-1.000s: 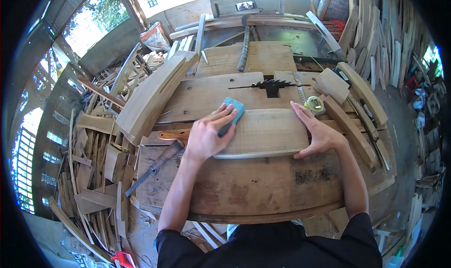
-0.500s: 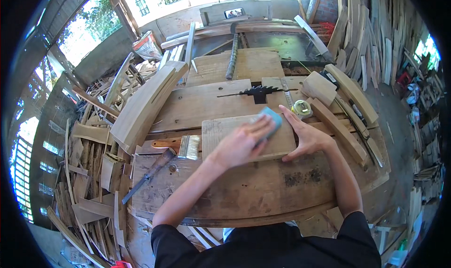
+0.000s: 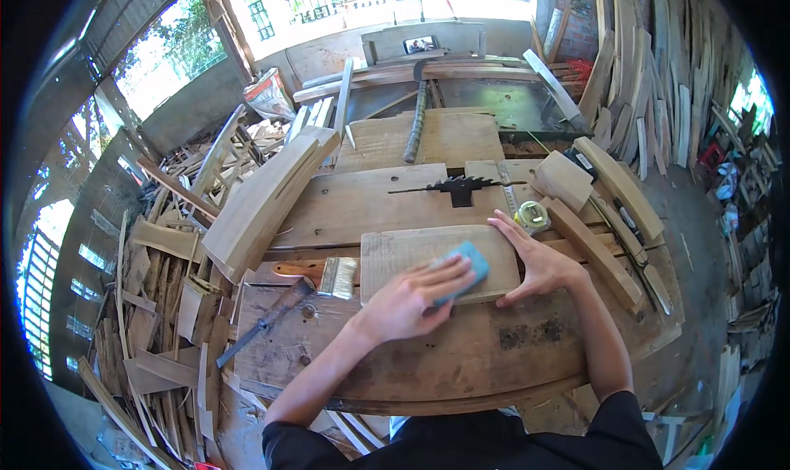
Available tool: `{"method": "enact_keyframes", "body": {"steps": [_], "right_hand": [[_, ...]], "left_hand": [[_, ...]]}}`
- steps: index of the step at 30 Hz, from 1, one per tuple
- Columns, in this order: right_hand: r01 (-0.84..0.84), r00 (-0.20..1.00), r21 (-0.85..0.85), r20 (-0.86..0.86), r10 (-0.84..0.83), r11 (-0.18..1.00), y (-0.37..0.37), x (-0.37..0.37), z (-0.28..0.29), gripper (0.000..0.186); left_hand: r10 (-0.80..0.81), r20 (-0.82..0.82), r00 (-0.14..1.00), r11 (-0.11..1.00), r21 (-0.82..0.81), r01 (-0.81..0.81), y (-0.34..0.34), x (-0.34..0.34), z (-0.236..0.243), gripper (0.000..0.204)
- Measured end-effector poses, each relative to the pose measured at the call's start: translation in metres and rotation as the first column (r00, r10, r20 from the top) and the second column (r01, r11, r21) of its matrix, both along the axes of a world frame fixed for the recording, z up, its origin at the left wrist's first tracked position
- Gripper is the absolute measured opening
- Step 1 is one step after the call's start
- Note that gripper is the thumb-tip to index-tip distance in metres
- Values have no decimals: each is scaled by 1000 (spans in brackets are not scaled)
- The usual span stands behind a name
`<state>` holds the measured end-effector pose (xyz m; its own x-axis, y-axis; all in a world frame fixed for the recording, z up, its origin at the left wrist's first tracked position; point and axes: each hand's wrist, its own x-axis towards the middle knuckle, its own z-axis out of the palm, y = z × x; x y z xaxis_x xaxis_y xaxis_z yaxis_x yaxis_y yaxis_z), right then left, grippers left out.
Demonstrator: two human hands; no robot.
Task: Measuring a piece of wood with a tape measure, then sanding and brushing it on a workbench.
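My left hand point(image 3: 411, 300) presses a light blue sanding pad point(image 3: 473, 264) flat on a pale wooden board point(image 3: 395, 252) with rounded corners. Its fingers are closed over the pad, near the middle of the board. My right hand point(image 3: 545, 264) grips the board's right end, fingers at the far corner and thumb at the near edge. Just left of the board lies a wide paintbrush point(image 3: 338, 277) with a wooden handle. Nearer me, a long tool with a dark metal blade point(image 3: 259, 326) rests on the workbench point(image 3: 461, 363). A yellow tape measure point(image 3: 532, 216) sits beyond my right hand.
A dark saw blade point(image 3: 461, 190) sticks up through the bench top beyond the board. Thick timber pieces flank the work, one at the left point(image 3: 263, 207) and a curved one at the right point(image 3: 594, 252). A hammer point(image 3: 415, 128) lies farther back. Scrap wood point(image 3: 164, 305) piles up left.
My left hand has drawn the sanding pad back toward me over the board. My right hand keeps its grip at the board's end. The whole view has shifted slightly.
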<state>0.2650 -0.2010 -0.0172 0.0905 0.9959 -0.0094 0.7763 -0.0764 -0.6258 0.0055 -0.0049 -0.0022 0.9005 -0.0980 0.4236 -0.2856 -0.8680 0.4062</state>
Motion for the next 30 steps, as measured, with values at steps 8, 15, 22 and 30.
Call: {"method": "enact_keyframes", "body": {"steps": [8, 15, 22, 30], "right_hand": [[13, 1000, -15, 2, -13, 1000, 0, -3, 9, 148], [24, 1000, -25, 15, -24, 999, -4, 2, 2, 148], [27, 999, -25, -21, -27, 999, -1, -3, 4, 146], [44, 999, -56, -26, -45, 997, -4, 1, 5, 145]], "left_hand": [[304, 45, 952, 944, -148, -294, 55, -66, -10, 54], [110, -42, 993, 992, -54, -112, 5, -72, -1, 61], [313, 32, 949, 940, -151, -305, 74, -37, -6, 58], [21, -60, 998, 998, -61, -25, 14, -43, 2, 61]]}}
